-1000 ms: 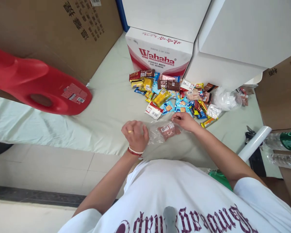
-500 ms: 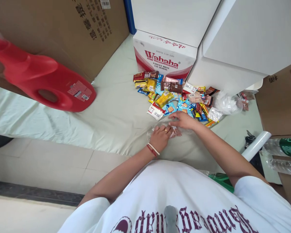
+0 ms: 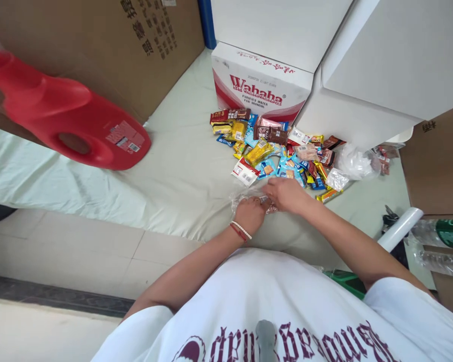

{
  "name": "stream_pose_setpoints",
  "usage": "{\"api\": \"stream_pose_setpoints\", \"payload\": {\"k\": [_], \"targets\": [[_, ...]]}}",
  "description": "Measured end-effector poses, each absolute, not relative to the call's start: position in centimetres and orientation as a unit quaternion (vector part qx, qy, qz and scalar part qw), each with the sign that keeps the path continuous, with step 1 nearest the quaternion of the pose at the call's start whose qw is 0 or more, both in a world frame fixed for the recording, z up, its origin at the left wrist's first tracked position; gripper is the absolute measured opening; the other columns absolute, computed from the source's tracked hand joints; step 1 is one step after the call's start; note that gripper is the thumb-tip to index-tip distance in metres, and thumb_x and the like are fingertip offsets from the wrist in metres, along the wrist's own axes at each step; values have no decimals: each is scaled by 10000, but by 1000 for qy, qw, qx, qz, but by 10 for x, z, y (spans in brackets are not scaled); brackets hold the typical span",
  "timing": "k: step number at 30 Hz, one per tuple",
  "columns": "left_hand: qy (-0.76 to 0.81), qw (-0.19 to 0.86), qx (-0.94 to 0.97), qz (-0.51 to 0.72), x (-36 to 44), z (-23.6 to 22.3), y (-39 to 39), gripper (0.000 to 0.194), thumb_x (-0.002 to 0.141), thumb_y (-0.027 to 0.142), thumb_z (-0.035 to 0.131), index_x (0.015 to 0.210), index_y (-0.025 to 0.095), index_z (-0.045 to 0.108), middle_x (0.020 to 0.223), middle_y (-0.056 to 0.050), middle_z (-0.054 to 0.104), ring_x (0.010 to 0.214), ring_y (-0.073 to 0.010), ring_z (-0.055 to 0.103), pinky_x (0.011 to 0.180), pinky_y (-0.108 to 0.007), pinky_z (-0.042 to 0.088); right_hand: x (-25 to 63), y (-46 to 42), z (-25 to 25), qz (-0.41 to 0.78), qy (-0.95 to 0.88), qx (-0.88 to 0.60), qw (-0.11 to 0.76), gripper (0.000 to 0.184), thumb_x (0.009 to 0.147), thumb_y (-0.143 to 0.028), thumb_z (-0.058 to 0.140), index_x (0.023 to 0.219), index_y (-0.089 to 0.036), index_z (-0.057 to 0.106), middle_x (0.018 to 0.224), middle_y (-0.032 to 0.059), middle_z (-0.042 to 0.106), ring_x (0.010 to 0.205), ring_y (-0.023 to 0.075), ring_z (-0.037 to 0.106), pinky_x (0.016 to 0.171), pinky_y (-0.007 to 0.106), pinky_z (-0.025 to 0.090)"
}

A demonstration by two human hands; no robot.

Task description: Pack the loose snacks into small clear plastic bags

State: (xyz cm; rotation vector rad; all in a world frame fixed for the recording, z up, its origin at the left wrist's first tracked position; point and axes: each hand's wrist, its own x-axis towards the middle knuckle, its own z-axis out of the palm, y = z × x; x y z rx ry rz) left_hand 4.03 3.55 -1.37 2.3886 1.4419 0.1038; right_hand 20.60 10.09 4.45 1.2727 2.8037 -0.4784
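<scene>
A clear plastic bag (image 3: 238,197) with reddish-brown pieces in it lies near the front edge of the covered surface. My left hand (image 3: 250,213), with beaded bracelets at the wrist, is closed on the bag's near side. My right hand (image 3: 285,194) is closed too, its fingers pinching the bag from the right, close to the left fingertips. Both hands partly hide the bag and its contents. Just beyond them spreads a pile of wrapped snacks (image 3: 262,153) in yellow, blue, brown and red. A white and red packet (image 3: 244,171) lies nearest the bag.
Behind the snacks stands a white and red water carton (image 3: 262,83), beside large white boxes (image 3: 385,60). A big red jug (image 3: 71,120) is at the left. Crumpled clear plastic (image 3: 357,162), a white roll (image 3: 400,229) and plastic bottles (image 3: 443,231) are at the right.
My right hand has moved in and down onto the bag, its fingers going from spread to pinching. My left hand's fingers have curled more tightly. The view has shifted slightly.
</scene>
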Motion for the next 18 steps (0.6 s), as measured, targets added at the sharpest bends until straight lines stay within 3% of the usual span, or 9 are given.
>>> {"api": "stream_pose_setpoints", "payload": {"k": [3,6,9,11,14,16,18], "targets": [[508,183,841,40,32,-22,32,303,1031,257,462,1083,179,750,973,-152,740,972,-274,685,818,-396,437,216,60,24,-116,917,381,-7,291,1012,-211,507,1183,-222,743,968,102,674,867,224,568,686,298,353],[474,205,853,78,13,-37,22,269,1014,254,492,1112,225,741,968,-117,744,947,-244,676,849,-400,440,228,35,-6,-141,915,373,-57,436,1018,-146,419,1353,-251,678,1038,95,668,908,222,553,737,300,410],[500,202,824,174,-9,-49,9,238,974,240,514,1078,231,729,975,-110,732,946,-248,654,882,-418,453,232,24,-28,-179,910,362,-92,455,1031,-152,394,1361,-274,683,1046,81,652,948,216,535,821,321,452],[603,162,743,242,-20,-51,5,249,934,288,559,1114,192,700,1104,-153,704,1062,-293,623,955,-464,454,231,22,-35,-195,902,369,-111,436,1052,-191,388,1339,-277,705,1007,79,636,934,215,520,839,336,455],[713,158,624,278,-29,-45,6,416,840,348,630,1207,153,650,1327,-206,612,1247,-369,531,1050,-537,421,229,20,-40,-212,888,384,-137,430,1067,-231,375,1304,-276,731,948,76,611,889,213,500,813,338,448],[715,237,595,280,-32,-38,13,342,876,351,545,1153,191,665,1307,-162,643,1243,-346,549,1052,-511,433,228,20,-42,-218,884,389,-142,431,1062,-235,376,1307,-270,729,946,75,608,882,210,495,812,340,450],[704,333,550,301,-32,-29,22,367,975,363,372,1176,223,645,1178,-108,711,1110,-279,634,984,-439,482,228,20,-43,-222,881,393,-143,433,1050,-224,381,1310,-258,726,949,76,613,880,209,493,817,345,455]]}}
